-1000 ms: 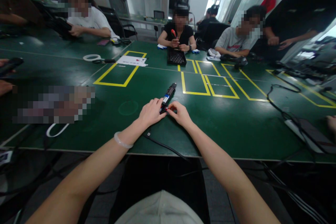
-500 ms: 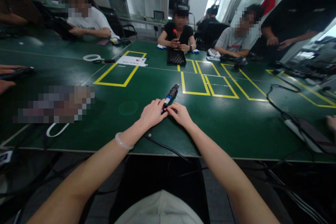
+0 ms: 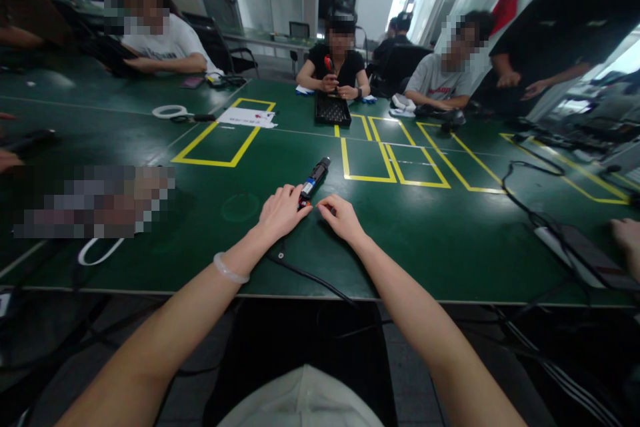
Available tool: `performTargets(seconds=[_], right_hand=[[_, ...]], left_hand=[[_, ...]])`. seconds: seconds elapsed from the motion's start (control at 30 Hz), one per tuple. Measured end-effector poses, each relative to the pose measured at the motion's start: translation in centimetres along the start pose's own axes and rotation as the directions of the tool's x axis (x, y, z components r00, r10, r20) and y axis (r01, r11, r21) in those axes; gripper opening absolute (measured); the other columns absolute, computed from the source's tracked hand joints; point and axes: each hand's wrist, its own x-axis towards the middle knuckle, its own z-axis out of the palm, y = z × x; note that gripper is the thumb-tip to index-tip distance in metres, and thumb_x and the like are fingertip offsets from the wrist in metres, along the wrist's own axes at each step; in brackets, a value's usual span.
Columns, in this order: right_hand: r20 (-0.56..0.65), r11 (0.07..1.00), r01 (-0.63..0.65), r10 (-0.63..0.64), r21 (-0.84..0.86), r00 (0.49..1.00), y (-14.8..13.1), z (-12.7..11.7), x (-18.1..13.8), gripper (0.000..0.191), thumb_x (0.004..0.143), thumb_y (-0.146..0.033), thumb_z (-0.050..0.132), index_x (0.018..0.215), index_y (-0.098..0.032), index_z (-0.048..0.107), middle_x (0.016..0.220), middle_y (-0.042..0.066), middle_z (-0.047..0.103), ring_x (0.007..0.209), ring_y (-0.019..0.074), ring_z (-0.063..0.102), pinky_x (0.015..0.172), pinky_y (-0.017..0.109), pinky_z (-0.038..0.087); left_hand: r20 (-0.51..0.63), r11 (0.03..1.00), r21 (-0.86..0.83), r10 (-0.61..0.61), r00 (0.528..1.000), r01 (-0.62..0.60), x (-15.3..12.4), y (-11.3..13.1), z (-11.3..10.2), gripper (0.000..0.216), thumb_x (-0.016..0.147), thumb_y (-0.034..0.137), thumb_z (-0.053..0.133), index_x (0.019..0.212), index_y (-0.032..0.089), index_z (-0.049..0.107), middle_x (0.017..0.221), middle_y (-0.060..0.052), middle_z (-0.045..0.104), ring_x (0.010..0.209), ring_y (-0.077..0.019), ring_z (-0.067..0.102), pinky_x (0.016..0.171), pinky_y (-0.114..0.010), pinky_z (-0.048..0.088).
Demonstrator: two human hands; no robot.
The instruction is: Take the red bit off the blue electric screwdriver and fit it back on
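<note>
A slim black hand tool (image 3: 317, 174) with a silvery tip, a blue-and-white band and red parts at its near end lies slantwise on the green table (image 3: 430, 233). My left hand (image 3: 283, 209) is closed over its near end and hides part of it. A little to the right, my right hand (image 3: 340, 215) is bent into a pinch, with a small gap between it and the tool. Whatever those fingertips may hold is too small to make out. Below my left hand, a black cable (image 3: 313, 277) runs over the table toward its front edge.
Yellow tape outlines (image 3: 367, 179) mark the table ahead. Left of them are a paper sheet (image 3: 245, 117) and a white ring-shaped object (image 3: 169, 111). A co-worker opposite sits behind a black tray (image 3: 333, 113). Cables and a white-edged device (image 3: 570, 257) lie at right.
My right hand's fingertips have come away from the tool's near end, leaving a gap. Red parts there show more clearly. My left hand stays on the tool.
</note>
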Motion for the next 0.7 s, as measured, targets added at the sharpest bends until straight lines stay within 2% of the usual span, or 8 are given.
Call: performTargets(seconds=[0.23,0.5,0.6,0.7], right_hand=[[0.008,1.000,-0.005,0.005,0.010,1.000,0.0,-0.3,-0.1,0.015,0.094,-0.024,0.056,0.088,-0.020,0.068,0.083,0.003,0.062,0.077,0.0167,0.057,0.072,0.028,0.042],[0.019,1.000,-0.011,0.011,0.022,1.000,0.1,-0.3,0.0,0.015,0.093,-0.024,0.056,0.087,-0.020,0.068,0.082,0.003,0.061,0.075,0.0157,0.056,0.070,0.027,0.042],[0.024,0.999,-0.019,0.019,0.026,1.000,0.2,-0.2,0.0,0.015,0.093,-0.025,0.056,0.088,-0.021,0.069,0.082,0.003,0.061,0.075,0.0160,0.056,0.069,0.027,0.042],[0.023,0.999,-0.018,0.017,0.036,1.000,0.2,-0.2,-0.1,0.016,0.093,-0.025,0.056,0.088,-0.020,0.069,0.082,0.003,0.062,0.075,0.0163,0.057,0.069,0.028,0.042]], left_hand=[[-0.021,0.986,0.018,-0.164,0.986,0.165,1.6,-3.9,0.1,0.060,0.095,0.055,0.043,0.142,0.017,0.047,0.131,-0.019,0.055,0.115,-0.0346,0.054,0.091,-0.044,0.047],[-0.026,0.925,0.061,-0.373,0.927,0.374,2.4,-8.8,-0.6,0.063,0.094,0.057,0.039,0.141,0.015,0.048,0.132,-0.023,0.054,0.118,-0.0383,0.052,0.092,-0.047,0.047],[-0.037,0.906,0.052,-0.419,0.907,0.420,2.4,-9.9,-0.6,0.065,0.094,0.057,0.039,0.142,0.014,0.047,0.133,-0.024,0.054,0.119,-0.0395,0.052,0.092,-0.048,0.047],[-0.062,0.895,0.042,-0.441,0.895,0.444,2.2,-10.0,-0.7,0.064,0.094,0.055,0.040,0.143,0.014,0.046,0.132,-0.024,0.054,0.118,-0.0395,0.053,0.094,-0.049,0.045]])
